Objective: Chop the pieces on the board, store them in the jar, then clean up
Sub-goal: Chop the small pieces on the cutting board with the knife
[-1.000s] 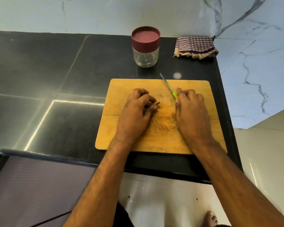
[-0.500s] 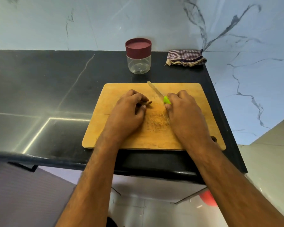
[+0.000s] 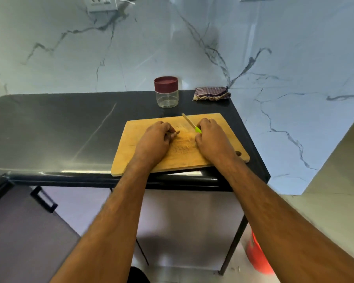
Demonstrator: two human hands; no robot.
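The left hand [image 3: 154, 139] curls its fingers [image 3: 168, 127] onto a small brown piece [image 3: 175, 134]; the right hand [image 3: 209, 135] grips the knife [image 3: 191, 124] just beside them. Beyond the fingertips stands the jar [image 3: 166, 91] — lid on. Risk: the blade nicks a knuckle — the piece is short.

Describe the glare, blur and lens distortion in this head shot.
Head view: bright glare streaks the dark countertop near its front edge; wide-angle bending bows the counter edge and stretches the forearms; left hand, right hand and cutting board look slightly soft, so the small piece is hard to identify.
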